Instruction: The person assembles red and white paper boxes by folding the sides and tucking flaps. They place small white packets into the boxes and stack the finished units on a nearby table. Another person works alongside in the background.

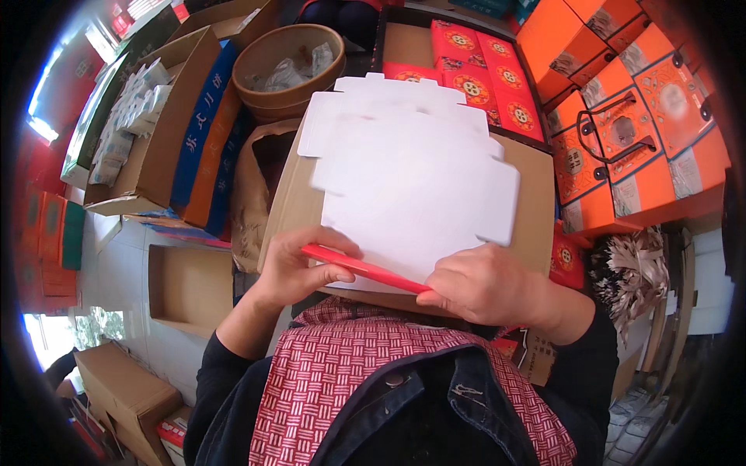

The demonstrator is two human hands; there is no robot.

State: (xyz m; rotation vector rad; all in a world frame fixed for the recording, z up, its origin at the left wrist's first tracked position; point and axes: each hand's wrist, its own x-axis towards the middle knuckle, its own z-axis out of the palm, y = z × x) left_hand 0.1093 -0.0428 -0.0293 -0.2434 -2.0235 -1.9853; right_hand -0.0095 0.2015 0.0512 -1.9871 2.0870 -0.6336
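Observation:
A white die-cut carton blank (412,186) with notched edges and flaps lies in front of me, over a brown cardboard sheet (532,194). Its near edge is turned up and shows as a narrow red strip (373,272). My left hand (299,264) pinches the left end of this strip between thumb and fingers. At the strip's right end, my right hand (493,283) is closed on it, thumb along the edge. More white flaps show at the far side, so several blanks may lie stacked; I cannot tell how many.
Red square boxes (509,78) sit in a dark-edged tray beyond the blank. Orange carry boxes (622,132) are stacked at right. A round wooden tub (289,58) holds clear packets. Left of it, a carton (148,167) contains small white packs. An open shallow box (190,287) lies on the floor.

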